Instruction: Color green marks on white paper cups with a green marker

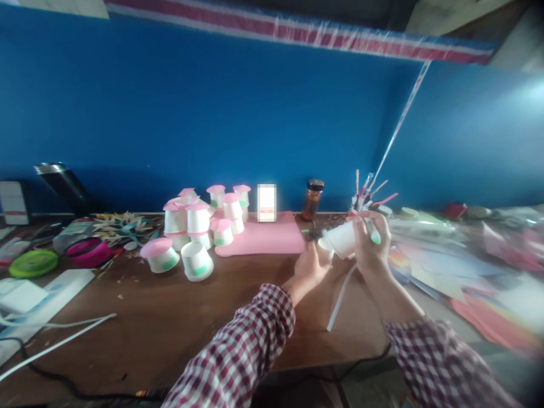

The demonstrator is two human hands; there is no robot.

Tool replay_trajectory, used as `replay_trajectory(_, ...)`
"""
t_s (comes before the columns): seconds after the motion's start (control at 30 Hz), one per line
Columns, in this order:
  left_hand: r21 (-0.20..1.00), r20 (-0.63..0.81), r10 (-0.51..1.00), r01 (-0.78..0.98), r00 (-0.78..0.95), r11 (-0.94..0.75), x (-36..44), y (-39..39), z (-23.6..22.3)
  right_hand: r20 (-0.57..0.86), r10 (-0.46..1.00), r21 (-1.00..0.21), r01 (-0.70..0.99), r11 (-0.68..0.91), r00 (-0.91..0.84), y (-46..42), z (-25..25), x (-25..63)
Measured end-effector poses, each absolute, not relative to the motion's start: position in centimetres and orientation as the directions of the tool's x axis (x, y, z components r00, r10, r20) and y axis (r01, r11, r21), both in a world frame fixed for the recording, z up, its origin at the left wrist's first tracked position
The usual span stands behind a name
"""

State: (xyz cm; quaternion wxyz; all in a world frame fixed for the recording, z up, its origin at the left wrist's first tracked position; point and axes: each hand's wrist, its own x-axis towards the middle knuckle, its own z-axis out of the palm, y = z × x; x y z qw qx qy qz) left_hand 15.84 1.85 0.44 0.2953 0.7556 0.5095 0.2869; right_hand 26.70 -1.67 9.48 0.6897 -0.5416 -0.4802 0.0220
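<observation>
My right hand [374, 243] is wrapped round a white paper cup [340, 239], which lies tilted with its wide rim toward the left. A small white piece with a green patch [374, 233] shows among the fingers of that hand; I cannot make out what it is. My left hand [311, 266] is closed on a smaller white cup-like piece [326, 251], close beside the paper cup's rim. Below the hands a narrow white paper strip [341, 300] slants across the table. To the left stand several white cups with pink paper tops [175, 218] and an uncovered white cup [193, 259].
A pink sheet [267, 238] lies behind my left hand, near an amber jar [312, 201]. Brushes and sticks [369, 190] stand behind my right hand. Papers [450, 266] cover the right side. At left are a power strip [68, 286], cables and a green lid [33, 263].
</observation>
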Motion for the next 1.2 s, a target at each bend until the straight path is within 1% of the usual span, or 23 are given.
replay_trajectory(0.07,0.777,0.182,0.930,0.533,0.321,-0.336,14.7,1.6,0.0,0.648,0.557,-0.758,0.512,0.405,0.519,-1.9,9.4,26.4)
replay_trajectory(0.13,0.848,0.198,0.934,0.426,0.297,-0.315,12.7,1.5,-0.3,0.675,0.563,-0.729,0.549,0.409,0.476,-2.3,9.2,25.8)
replay_trajectory(0.17,0.898,0.163,0.945,0.354,0.285,-0.262,11.5,1.4,-0.4,0.693,0.566,-0.708,0.568,0.420,0.446,-2.5,9.0,25.3)
replay_trajectory(0.2,0.949,0.094,0.954,0.264,0.284,-0.172,10.3,1.3,-0.3,0.706,0.579,-0.689,0.584,0.429,0.408,-2.6,8.7,24.7)
replay_trajectory(0.23,0.983,0.012,0.954,0.171,0.299,-0.066,9.0,1.1,-0.2,0.720,0.580,-0.670,0.601,0.436,0.382,-2.7,8.4,23.9)
replay_trajectory(0.27,0.999,-0.031,0.955,0.050,0.294,0.017,7.8,0.9,0.0,0.736,0.588,-0.644,0.617,0.454,0.335,-2.7,8.1,22.9)
replay_trajectory(0.33,0.977,-0.072,0.955,-0.174,0.288,0.125,5.6,0.4,0.6,0.755,0.615,-0.597,0.627,0.500,0.227,-2.7,7.4,20.5)
replay_trajectory(0.4,0.920,-0.092,0.950,-0.340,0.298,0.196,4.0,-0.3,1.3,0.755,0.643,-0.573,0.604,0.553,0.128,-2.3,6.5,17.8)
replay_trajectory(0.47,0.863,-0.086,0.920,-0.432,0.382,0.261,2.9,-0.9,1.7,0.725,0.686,-0.596,0.559,0.577,0.064,-1.9,5.5,15.5)
replay_trajectory(0.53,0.819,-0.069,0.913,-0.500,0.402,0.282,2.2,-1.2,1.7,0.681,0.730,-0.639,0.533,0.554,0.056,-1.4,4.6,14.0)
replay_trajectory(0.63,0.800,-0.063,0.922,-0.532,0.382,0.275,1.6,-1.3,1.1,0.599,0.797,-0.720,0.487,0.495,0.075,-0.9,3.5,13.3)
replay_trajectory(0.73,0.807,-0.074,0.924,-0.521,0.376,0.277,1.2,-1.2,0.3,0.562,0.816,-0.759,0.476,0.444,0.136,-0.7,2.8,13.7)
replay_trajectory(0.87,0.809,-0.049,0.886,-0.502,0.461,0.306,0.8,-1.3,0.1,0.570,0.806,-0.761,0.473,0.445,0.159,-0.3,2.1,14.3)
replay_trajectory(1.0,0.791,-0.097,0.825,-0.460,0.557,0.404,0.2,-1.3,0.5,0.543,0.817,-0.792,0.439,0.423,0.192,0.0,1.4,14.7)
replay_trajectory(1.1,0.789,-0.126,0.811,-0.438,0.572,0.431,0.1,-1.2,0.7,0.522,0.830,-0.810,0.418,0.410,0.197,0.1,1.3,14.9)
replay_trajectory(1.2,0.782,-0.111,0.817,-0.458,0.565,0.423,0.1,-1.1,0.8,0.516,0.835,-0.819,0.395,0.416,0.191,0.1,1.5,15.1)
